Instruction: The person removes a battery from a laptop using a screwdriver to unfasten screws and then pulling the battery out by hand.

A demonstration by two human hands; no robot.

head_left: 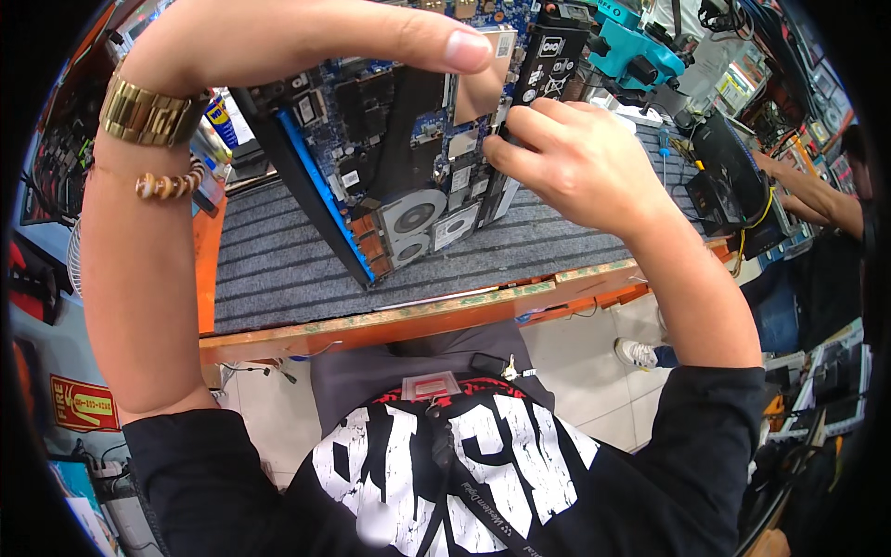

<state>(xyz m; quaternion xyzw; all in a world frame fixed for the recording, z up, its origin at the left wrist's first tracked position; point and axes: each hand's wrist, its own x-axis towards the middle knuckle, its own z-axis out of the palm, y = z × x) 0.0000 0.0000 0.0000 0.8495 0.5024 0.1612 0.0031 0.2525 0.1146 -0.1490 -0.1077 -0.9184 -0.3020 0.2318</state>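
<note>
An opened laptop [432,121] stands tilted on its edge, its blue circuit board, dark cooling parts and round fan [408,218] bare. A bright blue strip [320,186] runs along its left side, and a black battery [554,58] shows at its upper right. My left hand [362,35] reaches across the laptop's top, thumb stretched over the board and the other fingers out of view. Against the seam between board and battery, my right hand [575,158] is closed with curled fingertips. What those fingertips pinch, if anything, is hidden.
A grey ribbed mat [269,269] covers the bench, edged in worn wood [445,316]. A turquoise device [636,51] and a blue-handled screwdriver [664,144] lie to the right. Beyond them, a co-worker's arm [817,190] reaches to a black device [729,172] with yellow cables.
</note>
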